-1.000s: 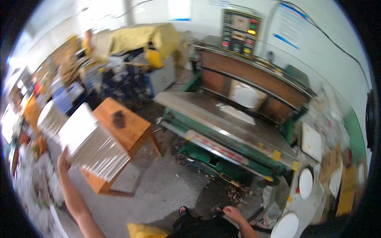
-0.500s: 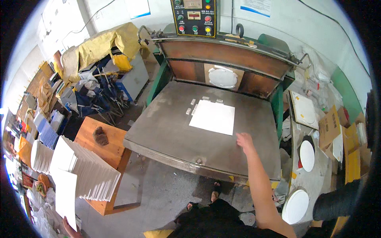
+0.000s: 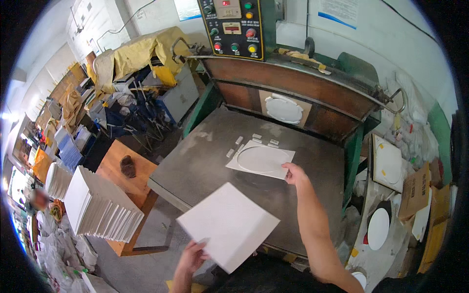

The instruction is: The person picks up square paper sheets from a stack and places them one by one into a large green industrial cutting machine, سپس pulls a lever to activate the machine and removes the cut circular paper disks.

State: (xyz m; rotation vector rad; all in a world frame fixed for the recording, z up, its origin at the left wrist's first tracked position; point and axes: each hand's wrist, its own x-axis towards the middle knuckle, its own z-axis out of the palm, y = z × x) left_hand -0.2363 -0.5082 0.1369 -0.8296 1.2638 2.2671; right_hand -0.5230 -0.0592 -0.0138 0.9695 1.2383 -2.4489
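In my left hand (image 3: 193, 256) is a white square board (image 3: 228, 227), gripped at its lower left edge and held above the front of the machine bed. My right hand (image 3: 294, 173) reaches forward and pinches the near right corner of another white sheet (image 3: 264, 158) lying on the bed. A round outline shows in that sheet. Several small pale blocks (image 3: 239, 140) sit along its left and far edges. Behind it stands the raised plate (image 3: 234, 93) of the press, bearing a round white form (image 3: 284, 108) on a tan board.
The grey metal bed (image 3: 195, 166) spreads before me, a control panel (image 3: 232, 29) above it. To the left, a wooden table (image 3: 117, 163) carries a stack of white boards (image 3: 100, 207) and a dark brown lump (image 3: 128, 167). White discs (image 3: 378, 228) and cardboard boxes (image 3: 415, 195) lie at right.
My left hand has brought a board from the stack at left to the front of the bed. My right hand has taken the sheet's corner. A round outline now shows in that sheet.
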